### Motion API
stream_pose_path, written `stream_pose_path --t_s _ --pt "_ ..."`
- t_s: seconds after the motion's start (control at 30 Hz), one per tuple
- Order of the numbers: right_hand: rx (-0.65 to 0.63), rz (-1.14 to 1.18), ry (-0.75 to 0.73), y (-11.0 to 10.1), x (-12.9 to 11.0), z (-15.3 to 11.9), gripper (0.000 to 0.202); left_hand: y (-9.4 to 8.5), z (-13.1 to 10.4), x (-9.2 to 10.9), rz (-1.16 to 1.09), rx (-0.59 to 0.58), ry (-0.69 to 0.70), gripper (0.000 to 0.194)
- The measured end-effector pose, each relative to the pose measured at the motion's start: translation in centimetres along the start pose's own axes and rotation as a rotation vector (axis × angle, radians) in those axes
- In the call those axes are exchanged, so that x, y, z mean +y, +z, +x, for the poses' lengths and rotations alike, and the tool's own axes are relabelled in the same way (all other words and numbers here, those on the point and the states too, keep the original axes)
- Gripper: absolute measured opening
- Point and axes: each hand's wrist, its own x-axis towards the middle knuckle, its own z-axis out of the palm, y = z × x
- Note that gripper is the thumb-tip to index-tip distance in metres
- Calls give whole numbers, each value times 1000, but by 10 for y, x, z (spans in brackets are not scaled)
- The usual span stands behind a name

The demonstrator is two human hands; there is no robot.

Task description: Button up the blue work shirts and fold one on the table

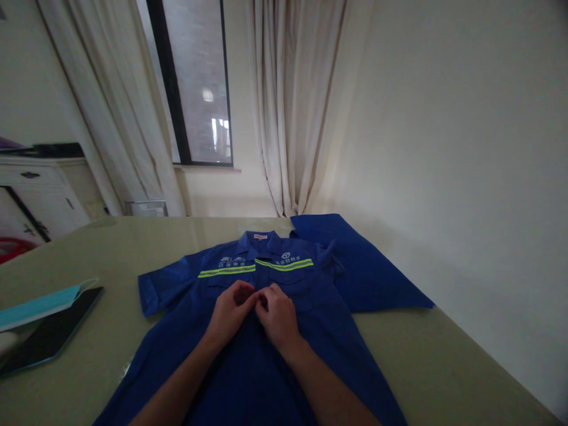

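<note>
A blue short-sleeved work shirt [306, 331] lies front side up on the table, its collar pointing away from me. Yellow-green reflective stripes and white printing cross its chest. Over the front opening, just below the stripes, my left hand [233, 310] and my right hand [277, 313] meet with their fingertips together. Both hands are closed in a pinch at the shirt's front edge. Whatever small part of the placket sits between the fingertips is hidden.
Folded blue fabric [373, 272] lies beside the shirt's right shoulder, near the wall. On the left of the table [110, 248] are a light-blue face mask [39, 307] and a dark phone-like slab [57, 331]. Curtains [293, 106] and a window stand behind.
</note>
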Motion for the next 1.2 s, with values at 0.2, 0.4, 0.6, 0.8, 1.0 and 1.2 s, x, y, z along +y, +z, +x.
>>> stream_pose_path --t_s 0.2,0.4,0.6,0.8,1.0,1.2 --pt "12 -69 -51 -4 -1 -1 15 -7 7 -6 -138 11 -117 40" --pt "56 113 -109 -7 2 1 14 -5 8 -4 -171 42 -148 42" --pt "103 497 176 -1 13 14 11 -8 12 3 -12 -93 63 21" --pt "12 711 354 0 25 20 17 -4 7 12 348 -239 239 31" --pt "57 654 278 -10 31 18 27 -10 6 7 626 -150 226 25" --pt "430 78 107 -48 63 9 34 -18 4 2 840 -39 214 36"
